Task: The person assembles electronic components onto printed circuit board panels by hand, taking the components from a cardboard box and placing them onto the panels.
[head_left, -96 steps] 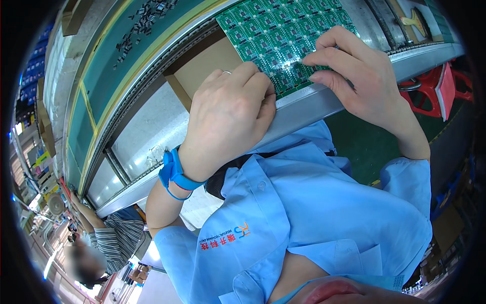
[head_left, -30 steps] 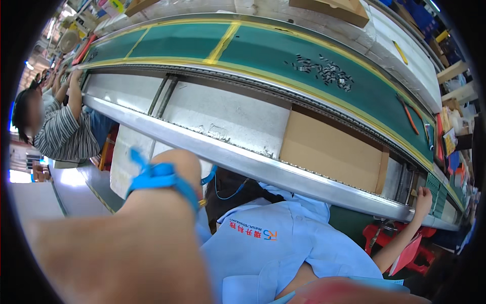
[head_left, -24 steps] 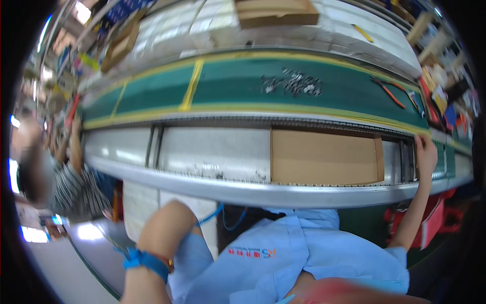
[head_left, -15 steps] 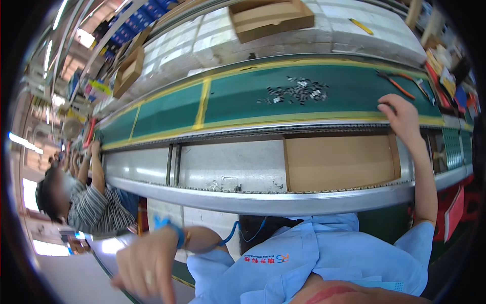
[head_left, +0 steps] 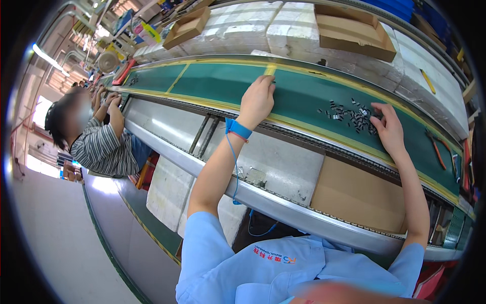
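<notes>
A loose pile of small black rectangular parts, with shiny silvery bits, lies on the green belt. My right hand is at the right edge of this pile, thumb and forefinger apart, with nothing seen held between them. Farther left, my left hand is over the belt beside the crosswise yellow tape. Its fingers are curled, and a tiny dark piece shows at the fingertips; its exact kind is too small to tell. A blue wrist strap with a cord circles my left wrist.
Orange-handled pliers lie right of the pile. An open cardboard box sits below the belt's near rail. White foam blocks line the far side, bearing another cardboard tray and a yellow cutter. A co-worker works at left.
My left hand has come up from the lower left to the belt near the yellow tape. My right hand has moved left from near the pliers to the pile. The view has turned leftward.
</notes>
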A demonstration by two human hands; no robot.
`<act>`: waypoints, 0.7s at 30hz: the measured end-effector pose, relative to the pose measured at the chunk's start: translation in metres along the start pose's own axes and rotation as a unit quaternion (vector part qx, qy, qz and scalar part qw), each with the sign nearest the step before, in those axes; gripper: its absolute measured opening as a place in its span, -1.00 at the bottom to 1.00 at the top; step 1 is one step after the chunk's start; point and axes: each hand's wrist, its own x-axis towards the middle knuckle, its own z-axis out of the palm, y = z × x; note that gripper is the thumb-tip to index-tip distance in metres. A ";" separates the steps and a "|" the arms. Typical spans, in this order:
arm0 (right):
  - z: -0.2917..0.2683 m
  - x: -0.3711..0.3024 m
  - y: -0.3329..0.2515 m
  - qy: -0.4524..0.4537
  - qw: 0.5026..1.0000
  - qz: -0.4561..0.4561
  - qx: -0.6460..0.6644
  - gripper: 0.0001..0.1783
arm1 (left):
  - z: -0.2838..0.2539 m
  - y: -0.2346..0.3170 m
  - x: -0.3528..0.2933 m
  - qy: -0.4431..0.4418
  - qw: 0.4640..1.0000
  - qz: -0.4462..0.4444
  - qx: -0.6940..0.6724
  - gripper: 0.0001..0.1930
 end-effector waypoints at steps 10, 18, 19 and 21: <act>0.004 0.001 -0.007 -0.010 0.999 -0.027 0.037 -0.61 | 0.049 0.031 -0.002 -0.069 0.984 0.089 0.136 -0.16; 0.008 0.001 -0.001 0.001 0.996 -0.076 -0.044 -0.60 | 0.074 0.068 -0.013 -0.113 0.984 0.136 0.030 -0.17; 0.007 0.001 0.004 0.005 0.991 -0.102 -0.082 -0.59 | 0.083 0.078 -0.011 -0.123 0.982 0.140 0.009 -0.15; 0.008 0.001 0.008 -0.010 0.990 -0.119 -0.073 -0.59 | 0.100 0.094 -0.009 -0.146 0.978 0.146 -0.023 -0.09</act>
